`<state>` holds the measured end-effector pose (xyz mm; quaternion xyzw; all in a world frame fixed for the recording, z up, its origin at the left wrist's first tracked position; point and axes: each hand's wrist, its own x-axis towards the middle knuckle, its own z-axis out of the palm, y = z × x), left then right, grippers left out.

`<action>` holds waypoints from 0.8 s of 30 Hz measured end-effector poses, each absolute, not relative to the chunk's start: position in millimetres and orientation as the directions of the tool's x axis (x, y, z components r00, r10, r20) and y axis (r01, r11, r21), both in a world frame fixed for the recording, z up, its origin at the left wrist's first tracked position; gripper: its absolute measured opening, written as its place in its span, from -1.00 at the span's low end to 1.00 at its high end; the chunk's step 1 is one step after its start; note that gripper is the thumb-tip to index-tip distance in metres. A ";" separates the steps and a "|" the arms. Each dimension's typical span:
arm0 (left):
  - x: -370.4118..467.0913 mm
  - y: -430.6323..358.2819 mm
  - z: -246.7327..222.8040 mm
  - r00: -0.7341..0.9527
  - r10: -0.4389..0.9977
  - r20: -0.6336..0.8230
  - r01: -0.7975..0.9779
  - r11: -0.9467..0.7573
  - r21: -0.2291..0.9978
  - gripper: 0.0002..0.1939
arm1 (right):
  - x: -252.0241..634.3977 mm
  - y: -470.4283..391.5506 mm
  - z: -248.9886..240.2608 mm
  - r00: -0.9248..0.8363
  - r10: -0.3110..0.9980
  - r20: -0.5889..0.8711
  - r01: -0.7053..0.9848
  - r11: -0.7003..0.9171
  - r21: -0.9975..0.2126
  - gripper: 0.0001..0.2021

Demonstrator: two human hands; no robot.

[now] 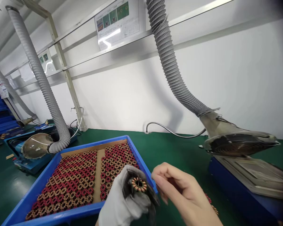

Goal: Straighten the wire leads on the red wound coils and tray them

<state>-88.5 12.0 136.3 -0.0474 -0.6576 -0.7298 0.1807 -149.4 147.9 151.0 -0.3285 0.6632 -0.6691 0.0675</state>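
Pinching one ring (142, 188) in the left hand (116, 199), with a glove on. Right in front of the tray (68, 214), near its right side. Mostly facing up, with copper wire all around a dark hole. Right hand (181, 185) bare and just beside, apart from the ring, with finger and thumb bent close together. Hard to tell if pinching anything thin.

Mostly full of rings, to judge by the tray: set in close rows, red and tan, in two big blocks. Between the blocks, a bare brown strip (98, 179). Also a small gap at the top left of the right block. Still to see to, perhaps: the ring in hand and the loose rings (214, 209) on the green table (160, 150), partly behind the right hand.

Now to count: one tray, two blocks, one ring in hand. Loose rings, at least two, with maybe more hidden. In the tray, too many to count. Three gray hoses (169, 62), three hoods (240, 142), and one blue box (228, 183) under the right hood.
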 end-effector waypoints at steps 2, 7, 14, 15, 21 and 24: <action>-86.6 13.9 144.2 -0.937 -0.265 0.226 0.244 -0.038 0.969 -0.68 | -145.4 149.2 148.8 -0.767 -0.524 0.370 -0.371 -0.109 -0.922 -0.68; -91.0 19.0 148.6 -0.953 -0.254 0.165 0.195 -0.097 0.976 -0.68 | -145.1 147.6 146.2 -0.709 -0.602 0.367 -0.425 -0.050 -0.904 -0.72; -87.4 13.5 142.2 -0.942 -0.273 0.195 0.234 -0.119 0.965 -0.66 | -143.3 141.4 151.0 -0.746 -0.510 0.429 -0.401 -0.170 -0.900 -0.69; -86.0 13.4 144.0 -0.941 -0.268 0.207 0.240 -0.096 0.966 -0.66 | -141.8 140.7 150.9 -0.757 -0.492 0.431 -0.381 -0.204 -0.902 -0.69; -85.9 18.9 148.9 -0.926 -0.302 0.226 0.271 -0.113 0.956 -0.62 | -139.5 134.3 146.2 -0.804 -0.458 0.380 -0.165 -0.443 -0.881 -0.67; -86.3 19.7 147.2 -0.932 -0.287 0.222 0.274 -0.154 0.949 -0.61 | -140.9 131.3 144.0 -0.819 -0.468 0.333 -0.067 -0.498 -0.865 -0.68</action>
